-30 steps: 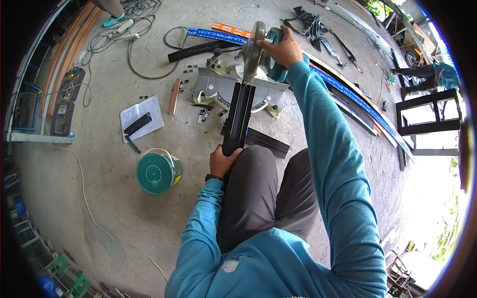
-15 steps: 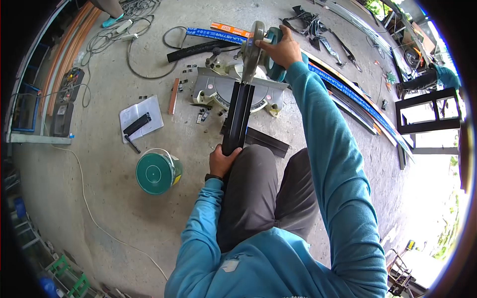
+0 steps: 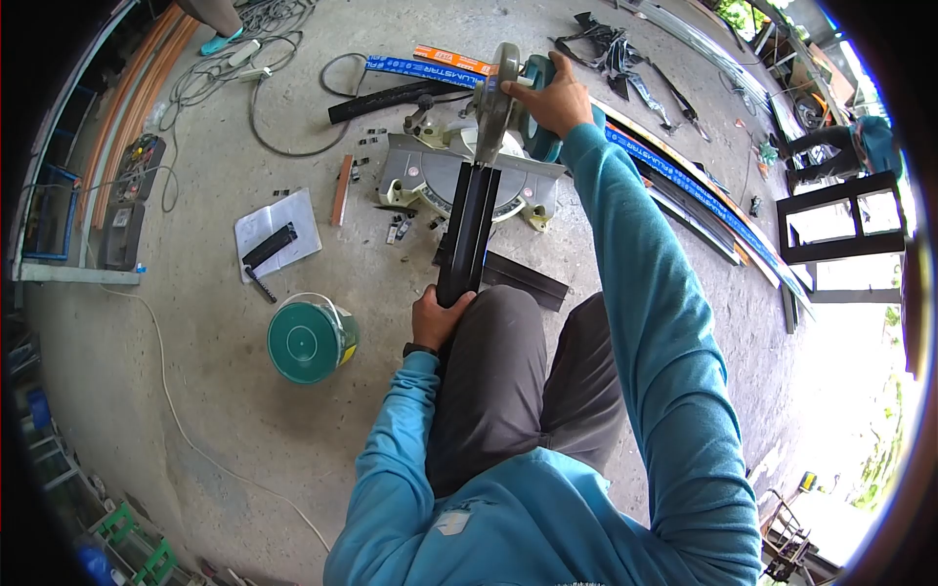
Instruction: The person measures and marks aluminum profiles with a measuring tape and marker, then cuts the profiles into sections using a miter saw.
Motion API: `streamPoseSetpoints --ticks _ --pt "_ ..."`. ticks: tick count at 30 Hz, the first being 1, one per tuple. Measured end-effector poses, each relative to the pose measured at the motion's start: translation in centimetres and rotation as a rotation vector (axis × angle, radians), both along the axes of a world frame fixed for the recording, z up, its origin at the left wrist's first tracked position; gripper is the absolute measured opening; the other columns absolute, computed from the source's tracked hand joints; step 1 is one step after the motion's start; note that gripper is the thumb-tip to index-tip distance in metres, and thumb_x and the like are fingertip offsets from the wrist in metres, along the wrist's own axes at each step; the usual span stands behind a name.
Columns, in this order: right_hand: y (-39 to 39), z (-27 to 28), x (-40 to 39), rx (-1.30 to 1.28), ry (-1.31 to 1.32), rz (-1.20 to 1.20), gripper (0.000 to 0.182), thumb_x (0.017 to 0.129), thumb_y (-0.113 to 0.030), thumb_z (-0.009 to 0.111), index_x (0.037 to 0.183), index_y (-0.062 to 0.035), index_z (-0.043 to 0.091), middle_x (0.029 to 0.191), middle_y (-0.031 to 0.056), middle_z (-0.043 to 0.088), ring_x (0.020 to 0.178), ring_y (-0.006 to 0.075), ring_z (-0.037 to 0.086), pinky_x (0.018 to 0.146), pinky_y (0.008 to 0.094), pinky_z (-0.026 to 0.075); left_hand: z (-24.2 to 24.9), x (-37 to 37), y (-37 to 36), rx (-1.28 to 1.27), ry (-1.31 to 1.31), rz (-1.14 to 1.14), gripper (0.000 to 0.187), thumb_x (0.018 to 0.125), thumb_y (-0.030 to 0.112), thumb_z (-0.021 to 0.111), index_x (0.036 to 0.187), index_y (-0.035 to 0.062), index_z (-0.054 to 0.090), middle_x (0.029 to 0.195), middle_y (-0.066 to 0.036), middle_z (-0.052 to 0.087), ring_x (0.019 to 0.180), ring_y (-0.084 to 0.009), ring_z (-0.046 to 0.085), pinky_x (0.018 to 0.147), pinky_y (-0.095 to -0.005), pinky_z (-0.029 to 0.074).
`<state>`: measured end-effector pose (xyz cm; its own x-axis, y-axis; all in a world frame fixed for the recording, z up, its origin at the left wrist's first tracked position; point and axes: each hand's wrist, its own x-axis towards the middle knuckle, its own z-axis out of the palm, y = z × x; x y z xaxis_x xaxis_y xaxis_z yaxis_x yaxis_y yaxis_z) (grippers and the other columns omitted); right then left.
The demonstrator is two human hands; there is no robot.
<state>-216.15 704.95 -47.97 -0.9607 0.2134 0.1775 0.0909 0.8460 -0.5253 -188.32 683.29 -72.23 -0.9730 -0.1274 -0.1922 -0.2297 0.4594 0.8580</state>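
Observation:
My right hand (image 3: 559, 102) is closed around the handle of a miter saw (image 3: 498, 105), at the top centre of the head view. A black metal profile (image 3: 471, 227) runs from under the saw's blade guard back towards my left knee. Near its close end, my left hand (image 3: 440, 316) is wrapped round that profile. The saw's grey base (image 3: 430, 174) rests on the concrete floor. Where the blade meets the profile is hidden by the guard. Another dark profile piece (image 3: 526, 280) lies crosswise just beyond my knees.
To the left stands a bucket with a green lid (image 3: 303, 342). Farther off lie a paper sheet (image 3: 277, 232) and coiled cables (image 3: 244, 73). Long wrapped profiles (image 3: 684, 181) stretch along the right. A co-worker (image 3: 850, 151) is by a dark frame (image 3: 842, 217) at far right.
The co-worker at far right has shifted posture slightly. My hands, the saw and the profile show almost no movement.

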Motion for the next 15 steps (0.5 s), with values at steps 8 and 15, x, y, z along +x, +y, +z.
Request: streamPoseSetpoints --ticks 8,15 --pt "-0.12 -0.17 0.03 -0.009 -0.004 -0.002 0.105 0.073 -0.058 0.087 0.151 -0.0025 0.043 0.127 0.0271 0.069 0.119 0.0399 0.068 0.104 0.0427 0.054 -0.32 -0.04 -0.06 -0.016 0.008 -0.004 0.061 0.076 0.057 0.085 0.089 -0.0003 0.067 0.084 -0.021 0.075 0.078 -0.0388 0.075 0.071 -0.0460 0.060" --pt "0.05 -0.51 0.00 -0.010 0.007 -0.004 0.106 0.073 -0.058 0.087 0.151 -0.0023 0.043 0.128 0.0270 0.068 0.119 0.0403 0.068 0.104 0.0425 0.054 0.11 -0.04 0.04 -0.009 0.028 -0.004 0.062 0.076 0.057 0.085 0.088 -0.0006 0.067 0.083 -0.022 0.075 0.078 -0.0390 0.075 0.071 -0.0463 0.060"
